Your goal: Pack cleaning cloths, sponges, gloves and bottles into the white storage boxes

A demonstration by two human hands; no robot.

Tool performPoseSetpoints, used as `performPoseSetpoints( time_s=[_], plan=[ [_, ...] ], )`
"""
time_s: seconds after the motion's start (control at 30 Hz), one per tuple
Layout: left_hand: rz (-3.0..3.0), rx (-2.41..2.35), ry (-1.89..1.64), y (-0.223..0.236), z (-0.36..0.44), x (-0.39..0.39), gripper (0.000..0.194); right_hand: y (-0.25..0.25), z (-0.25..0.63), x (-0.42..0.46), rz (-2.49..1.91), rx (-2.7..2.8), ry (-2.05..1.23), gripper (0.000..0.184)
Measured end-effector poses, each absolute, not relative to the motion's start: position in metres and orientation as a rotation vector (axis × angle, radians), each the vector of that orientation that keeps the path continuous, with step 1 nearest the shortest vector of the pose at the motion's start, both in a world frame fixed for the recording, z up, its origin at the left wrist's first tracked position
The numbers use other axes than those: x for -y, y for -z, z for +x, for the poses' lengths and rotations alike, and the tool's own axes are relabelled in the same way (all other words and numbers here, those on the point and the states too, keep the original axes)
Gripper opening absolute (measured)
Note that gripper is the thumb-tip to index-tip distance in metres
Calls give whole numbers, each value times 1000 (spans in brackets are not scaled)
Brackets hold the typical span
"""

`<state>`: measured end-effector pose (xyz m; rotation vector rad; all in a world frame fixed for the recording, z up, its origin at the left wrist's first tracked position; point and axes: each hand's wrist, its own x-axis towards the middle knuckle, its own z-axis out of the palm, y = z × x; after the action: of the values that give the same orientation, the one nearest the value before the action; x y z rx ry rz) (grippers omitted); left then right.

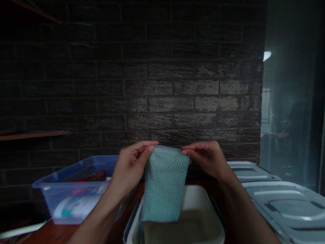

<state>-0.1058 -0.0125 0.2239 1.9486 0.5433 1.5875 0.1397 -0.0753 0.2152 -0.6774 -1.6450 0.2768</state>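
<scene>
Between my two hands hangs a pale green textured cleaning cloth with a dark checked edging. My left hand pinches its upper left corner between thumb and fingers. At the upper right corner, my right hand holds it in the same kind of pinch. The cloth drops down over a white plastic bin with dark side handles. Its lower end covers part of the bin's left side, and the bin's near edge is cut off by the frame.
A translucent blue bin holding several items stands on the left. Grey-white lids lie to the right, one behind another. Behind everything rises a dark brick wall. A wooden shelf juts out at left, and a glass panel stands at right.
</scene>
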Motion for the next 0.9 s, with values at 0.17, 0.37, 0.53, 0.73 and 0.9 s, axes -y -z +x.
performPoseSetpoints(
  time_s=[0.17,0.37,0.53,0.73,0.9],
  plan=[
    [1968,-529,-1585,-225,-103,21,23,-218,142,74,-714,1650,-253,14],
    [2079,-567,-1546,-220,-94,35,24,-223,137,84,-775,1726,-188,30],
    [2133,-488,-1330,-208,-86,45,29,-221,122,95,-824,1826,-357,34],
    [1966,-391,-1180,-206,-82,44,40,-221,128,91,-820,1810,-338,22],
    [1917,-373,-1138,-209,-79,33,20,-223,140,90,-830,1793,-269,25]
  ],
)
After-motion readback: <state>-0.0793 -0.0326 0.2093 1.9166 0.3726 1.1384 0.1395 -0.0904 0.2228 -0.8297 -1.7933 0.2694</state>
